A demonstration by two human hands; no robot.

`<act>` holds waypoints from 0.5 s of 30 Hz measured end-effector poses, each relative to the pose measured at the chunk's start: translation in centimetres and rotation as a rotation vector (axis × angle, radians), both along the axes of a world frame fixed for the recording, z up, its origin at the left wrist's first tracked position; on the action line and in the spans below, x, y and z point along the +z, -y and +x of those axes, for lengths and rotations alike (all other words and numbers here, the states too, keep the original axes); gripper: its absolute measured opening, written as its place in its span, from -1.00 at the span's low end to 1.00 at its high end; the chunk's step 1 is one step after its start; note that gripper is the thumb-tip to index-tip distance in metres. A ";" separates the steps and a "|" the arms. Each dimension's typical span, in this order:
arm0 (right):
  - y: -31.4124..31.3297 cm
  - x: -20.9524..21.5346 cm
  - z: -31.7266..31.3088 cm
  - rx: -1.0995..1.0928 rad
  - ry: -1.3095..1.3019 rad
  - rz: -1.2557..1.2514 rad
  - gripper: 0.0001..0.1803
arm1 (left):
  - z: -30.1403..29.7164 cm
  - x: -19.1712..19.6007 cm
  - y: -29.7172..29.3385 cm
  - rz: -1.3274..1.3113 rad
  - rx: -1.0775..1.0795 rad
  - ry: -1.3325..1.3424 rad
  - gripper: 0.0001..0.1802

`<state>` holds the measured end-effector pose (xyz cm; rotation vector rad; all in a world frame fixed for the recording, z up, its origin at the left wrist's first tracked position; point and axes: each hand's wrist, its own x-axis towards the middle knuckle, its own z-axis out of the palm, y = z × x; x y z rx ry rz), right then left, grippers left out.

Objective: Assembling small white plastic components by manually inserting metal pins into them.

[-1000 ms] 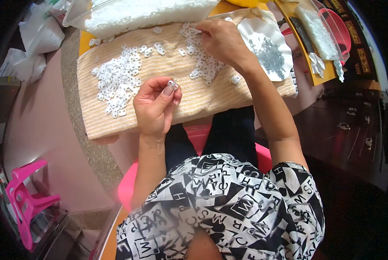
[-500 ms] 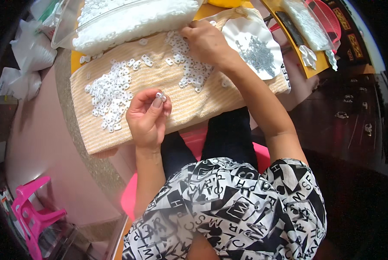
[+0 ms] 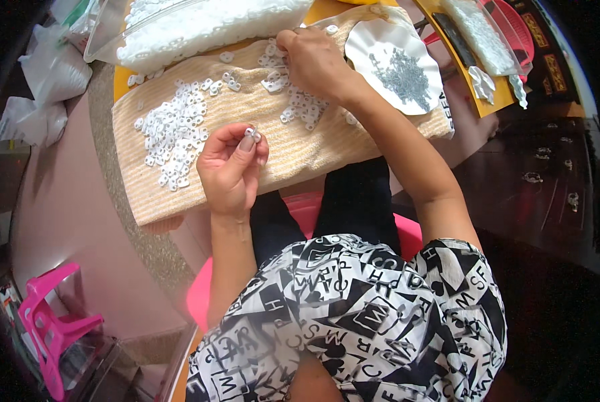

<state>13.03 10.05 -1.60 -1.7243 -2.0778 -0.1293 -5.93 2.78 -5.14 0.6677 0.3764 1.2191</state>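
The left hand [image 3: 231,167] is raised over the near edge of the striped towel [image 3: 293,151], left of its middle, thumb and forefinger pinching a small white plastic piece [image 3: 253,134], with the other fingers curled in. The right hand [image 3: 316,63] is by the towel's far edge, fingers bent down at the upper end of the right heap of white pieces [image 3: 304,110]; whether its fingertips grip one cannot be told. The left heap of white pieces [image 3: 176,134] spreads inward from the towel's left edge. Along the right edge sits a white wavy-rimmed dish [image 3: 357,50] with small grey pins [image 3: 407,77] in it. Beyond the far edge, toward the left corner, stands a clear plastic bin [image 3: 97,48] filled with more white pieces.
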 end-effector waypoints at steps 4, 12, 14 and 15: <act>-0.2 0.3 0.3 -0.018 -0.057 -0.087 -0.82 | 0.1 0.0 0.1 0.003 0.001 -0.015 -0.84; 1.2 0.2 1.2 0.106 -0.176 0.066 -0.83 | 0.2 0.1 0.5 -0.016 0.029 -0.073 -0.83; 3.2 1.8 0.9 0.132 -0.437 -0.089 -0.84 | 0.3 0.2 0.9 -0.023 0.046 -0.099 -0.82; 4.5 2.8 1.1 0.140 -0.693 -0.238 -0.85 | 0.6 0.7 1.0 -0.026 0.035 -0.075 -0.83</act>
